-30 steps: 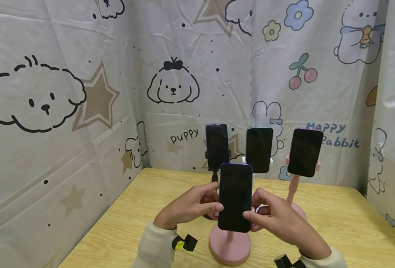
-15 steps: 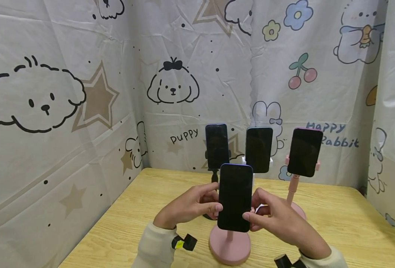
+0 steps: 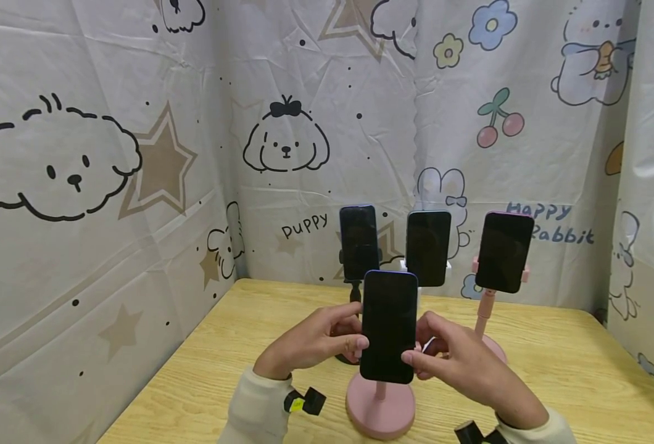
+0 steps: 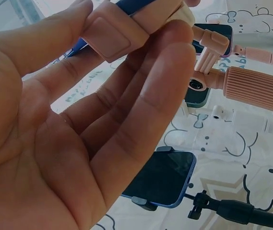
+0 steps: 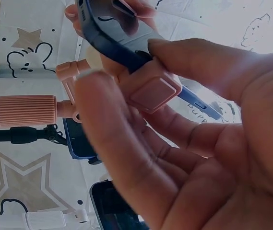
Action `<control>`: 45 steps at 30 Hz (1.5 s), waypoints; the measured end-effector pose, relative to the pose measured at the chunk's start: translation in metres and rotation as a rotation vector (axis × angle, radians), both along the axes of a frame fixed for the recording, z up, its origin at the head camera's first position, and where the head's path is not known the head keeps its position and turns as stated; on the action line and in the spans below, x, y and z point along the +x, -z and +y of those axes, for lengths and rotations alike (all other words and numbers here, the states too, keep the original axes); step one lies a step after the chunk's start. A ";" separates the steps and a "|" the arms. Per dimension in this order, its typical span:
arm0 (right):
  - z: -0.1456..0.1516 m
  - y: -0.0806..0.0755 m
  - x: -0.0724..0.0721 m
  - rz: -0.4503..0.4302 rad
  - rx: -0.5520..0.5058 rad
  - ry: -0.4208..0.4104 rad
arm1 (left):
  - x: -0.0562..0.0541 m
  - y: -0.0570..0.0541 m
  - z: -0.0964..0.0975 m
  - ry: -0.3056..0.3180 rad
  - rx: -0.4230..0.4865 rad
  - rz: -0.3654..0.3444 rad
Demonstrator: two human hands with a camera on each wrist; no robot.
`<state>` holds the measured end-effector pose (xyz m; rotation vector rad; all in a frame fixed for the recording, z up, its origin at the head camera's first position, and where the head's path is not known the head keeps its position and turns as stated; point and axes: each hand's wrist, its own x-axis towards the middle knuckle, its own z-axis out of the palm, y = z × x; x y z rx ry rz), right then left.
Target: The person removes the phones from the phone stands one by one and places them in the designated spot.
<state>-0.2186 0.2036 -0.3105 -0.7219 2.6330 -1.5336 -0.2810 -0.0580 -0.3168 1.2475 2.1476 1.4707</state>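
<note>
A blue-edged smartphone (image 3: 389,327) with a dark screen stands upright in a pink phone holder (image 3: 380,416) with a round base. My left hand (image 3: 316,339) grips the holder's clamp from the left, thumb in front and fingers curled behind. On the opposite side, my right hand (image 3: 460,357) pinches the clamp between thumb and fingers. Close up in the left wrist view is a pink clamp arm (image 4: 114,33) at the phone's edge, by the thumb tip. The right wrist view shows the other clamp arm (image 5: 153,91) hugging the phone, between thumb and index finger.
Behind stand three more phones on holders: a left phone (image 3: 359,242) on a black stand, a middle phone (image 3: 428,246) on a white one, and a right phone (image 3: 504,251) on a pink one. A printed curtain (image 3: 282,234) encloses the wooden table (image 3: 194,382).
</note>
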 end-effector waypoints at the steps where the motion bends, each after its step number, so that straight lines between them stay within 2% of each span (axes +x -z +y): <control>1: 0.000 0.000 0.000 0.020 0.024 0.017 | 0.000 0.000 0.000 0.000 -0.001 0.004; 3: -0.001 -0.001 0.001 0.063 0.054 0.050 | 0.000 0.000 0.000 0.000 -0.004 0.013; 6: -0.005 -0.001 0.001 0.100 0.031 0.112 | 0.000 -0.001 0.000 0.001 -0.005 0.019; 11: -0.013 0.001 -0.002 0.082 -0.103 0.207 | 0.000 -0.001 0.001 0.004 0.001 0.013; 15: -0.019 0.005 -0.004 0.027 -0.228 0.219 | 0.000 -0.001 0.000 0.003 0.003 0.009; 19: -0.024 0.008 -0.005 0.007 -0.361 0.193 | 0.001 0.000 0.000 -0.004 -0.006 0.015; 23: -0.031 0.011 -0.004 -0.005 -0.463 0.201 | 0.002 -0.001 0.000 -0.019 -0.013 0.020; 29: -0.040 0.014 -0.003 0.014 -0.519 0.253 | 0.002 -0.002 0.002 -0.064 -0.025 0.030; 35: -0.042 0.016 -0.003 0.018 -0.583 0.214 | 0.002 -0.001 0.002 -0.121 -0.040 0.048; 45: -0.043 0.016 -0.003 0.026 -0.576 0.235 | 0.003 -0.002 0.000 -0.179 -0.055 0.010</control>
